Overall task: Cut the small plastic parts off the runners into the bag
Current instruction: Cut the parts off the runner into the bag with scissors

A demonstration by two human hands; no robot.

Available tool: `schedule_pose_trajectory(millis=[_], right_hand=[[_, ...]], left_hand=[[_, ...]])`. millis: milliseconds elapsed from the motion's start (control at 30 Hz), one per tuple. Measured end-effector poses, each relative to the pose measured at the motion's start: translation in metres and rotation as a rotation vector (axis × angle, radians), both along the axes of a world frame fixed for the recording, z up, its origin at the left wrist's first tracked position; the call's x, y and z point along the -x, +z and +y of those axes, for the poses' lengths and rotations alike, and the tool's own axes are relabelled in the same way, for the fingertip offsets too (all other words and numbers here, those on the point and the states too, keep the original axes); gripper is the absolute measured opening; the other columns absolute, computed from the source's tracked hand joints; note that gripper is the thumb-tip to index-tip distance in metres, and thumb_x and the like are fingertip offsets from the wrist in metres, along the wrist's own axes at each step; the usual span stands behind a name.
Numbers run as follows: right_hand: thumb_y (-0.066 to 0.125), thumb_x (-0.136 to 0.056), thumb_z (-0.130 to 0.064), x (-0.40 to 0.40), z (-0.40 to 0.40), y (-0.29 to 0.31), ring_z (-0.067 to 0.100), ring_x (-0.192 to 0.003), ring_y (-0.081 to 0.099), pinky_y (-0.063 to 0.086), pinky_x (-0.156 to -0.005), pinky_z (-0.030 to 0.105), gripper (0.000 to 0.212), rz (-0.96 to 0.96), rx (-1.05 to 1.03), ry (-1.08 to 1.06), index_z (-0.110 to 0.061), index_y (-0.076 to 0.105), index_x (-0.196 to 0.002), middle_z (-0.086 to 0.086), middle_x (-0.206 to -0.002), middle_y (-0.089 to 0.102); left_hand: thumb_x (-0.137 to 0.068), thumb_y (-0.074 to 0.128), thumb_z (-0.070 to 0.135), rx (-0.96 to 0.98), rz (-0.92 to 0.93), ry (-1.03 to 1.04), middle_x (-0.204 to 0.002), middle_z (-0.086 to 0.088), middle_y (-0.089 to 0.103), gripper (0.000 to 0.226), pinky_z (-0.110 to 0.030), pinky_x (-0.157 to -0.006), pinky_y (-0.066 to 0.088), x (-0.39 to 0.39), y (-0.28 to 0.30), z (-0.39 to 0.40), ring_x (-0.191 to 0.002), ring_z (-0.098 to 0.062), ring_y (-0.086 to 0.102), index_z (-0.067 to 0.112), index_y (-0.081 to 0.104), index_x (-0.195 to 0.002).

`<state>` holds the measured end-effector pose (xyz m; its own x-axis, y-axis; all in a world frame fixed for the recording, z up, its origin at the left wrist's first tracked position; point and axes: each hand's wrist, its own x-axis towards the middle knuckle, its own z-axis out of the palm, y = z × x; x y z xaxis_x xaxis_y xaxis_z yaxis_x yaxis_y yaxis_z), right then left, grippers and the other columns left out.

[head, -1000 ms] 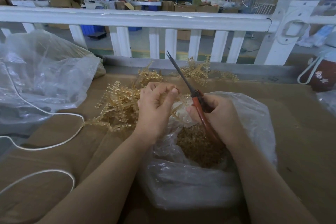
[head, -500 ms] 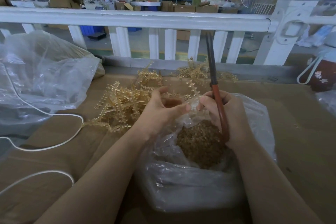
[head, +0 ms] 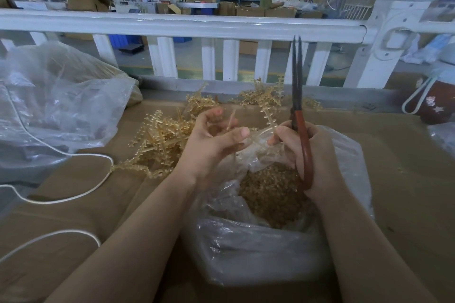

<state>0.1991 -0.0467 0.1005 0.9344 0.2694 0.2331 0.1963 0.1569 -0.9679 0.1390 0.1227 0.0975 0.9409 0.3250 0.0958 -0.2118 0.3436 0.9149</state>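
The right hand, at centre right of the frame, grips the scissors by the red handles, blades nearly together and pointing up. Its fingertips also pinch the stem of one runner still bearing parts. The left hand, at centre, is loosely curled; a thin blurred stem shows at its fingers, but a grip cannot be confirmed. The bag lies open below both hands, holding cut parts. Uncut runners lie piled at centre left. Judged step: changeover between runners. Next move requires the left hand to take the runner, freeing the scissors to cut above the bag.
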Motion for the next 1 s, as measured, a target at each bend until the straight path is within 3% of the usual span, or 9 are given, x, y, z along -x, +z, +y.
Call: schedule_pose_trajectory(millis=[100, 200, 333, 433, 600, 667, 767, 1000], right_hand=[[0.061, -0.097, -0.009, -0.003, -0.003, -0.002, 0.005, -0.039, 0.042, 0.036, -0.041, 0.013, 0.018, -0.008, -0.092, 0.030, 0.000, 0.063, -0.083, -0.002, -0.061, 0.065], [0.058, -0.099, -0.011, -0.007, -0.005, -0.004, 0.007, -0.037, 0.033, 0.028, -0.036, 0.018, 0.014, -0.001, -0.146, 0.045, 0.003, 0.060, -0.095, -0.008, -0.053, 0.059], [0.058, -0.099, -0.011, -0.006, -0.003, -0.004, 0.005, -0.037, 0.034, 0.028, -0.036, 0.018, 0.017, -0.035, -0.089, 0.047, 0.002, 0.061, -0.089, -0.008, -0.054, 0.061], [0.060, -0.097, -0.005, -0.002, 0.003, -0.003, 0.002, -0.039, 0.048, 0.037, -0.040, 0.011, 0.015, -0.043, -0.076, 0.039, -0.006, 0.063, -0.082, -0.002, -0.063, 0.067], [0.067, -0.093, -0.008, -0.001, 0.006, -0.004, 0.000, -0.045, 0.055, 0.042, -0.045, 0.009, 0.018, -0.076, 0.008, 0.017, -0.016, 0.067, -0.078, 0.008, -0.075, 0.073], [0.068, -0.093, -0.008, -0.002, 0.006, -0.005, 0.002, -0.052, 0.060, 0.050, -0.055, 0.017, 0.023, -0.090, 0.026, 0.023, -0.021, 0.069, -0.074, 0.006, -0.075, 0.073], [0.069, -0.092, -0.009, -0.003, 0.006, -0.008, 0.012, -0.069, 0.070, 0.057, -0.073, 0.032, 0.020, -0.132, 0.075, -0.006, -0.020, 0.071, -0.076, 0.002, -0.075, 0.074], [0.072, -0.090, -0.011, -0.007, 0.008, -0.013, 0.006, -0.067, 0.068, 0.053, -0.066, 0.022, 0.011, -0.161, 0.125, -0.074, -0.015, 0.070, -0.080, -0.004, -0.072, 0.073]], left_hand=[[-0.066, 0.077, 0.004, 0.201, 0.088, -0.146, -0.100, -0.014, 0.074, 0.071, -0.029, -0.070, 0.060, 0.002, 0.001, -0.001, -0.085, -0.024, 0.074, 0.007, 0.041, -0.127], [-0.072, 0.074, 0.006, 0.176, 0.158, -0.304, -0.094, -0.012, 0.076, 0.051, -0.023, -0.062, 0.058, 0.005, 0.002, -0.001, -0.075, -0.016, 0.073, -0.002, 0.055, -0.119], [-0.069, 0.077, 0.009, 0.108, 0.195, -0.349, -0.088, -0.007, 0.074, 0.025, -0.015, -0.055, 0.050, 0.005, 0.002, 0.000, -0.060, -0.006, 0.063, 0.008, 0.073, -0.094], [-0.069, 0.079, 0.011, 0.085, 0.180, -0.357, -0.086, -0.005, 0.073, 0.012, -0.018, -0.062, 0.052, 0.005, 0.000, -0.002, -0.066, -0.008, 0.065, 0.014, 0.076, -0.080], [-0.058, 0.086, 0.018, 0.007, 0.197, -0.306, -0.083, -0.006, 0.076, 0.026, -0.022, -0.069, 0.056, 0.007, 0.001, -0.005, -0.079, -0.013, 0.074, 0.010, 0.074, -0.079], [-0.060, 0.085, 0.019, 0.019, 0.196, -0.277, -0.091, -0.011, 0.077, 0.035, -0.021, -0.068, 0.059, 0.007, 0.001, -0.007, -0.083, -0.016, 0.075, 0.006, 0.070, -0.089], [-0.068, 0.081, 0.019, 0.019, 0.182, -0.241, -0.093, -0.013, 0.077, 0.019, -0.022, -0.067, 0.059, 0.007, 0.003, -0.010, -0.085, -0.018, 0.076, 0.009, 0.073, -0.083], [-0.068, 0.079, 0.018, 0.086, 0.202, -0.212, -0.089, -0.010, 0.077, 0.025, -0.024, -0.059, 0.057, 0.008, 0.006, -0.012, -0.082, -0.019, 0.076, 0.009, 0.067, -0.088]])
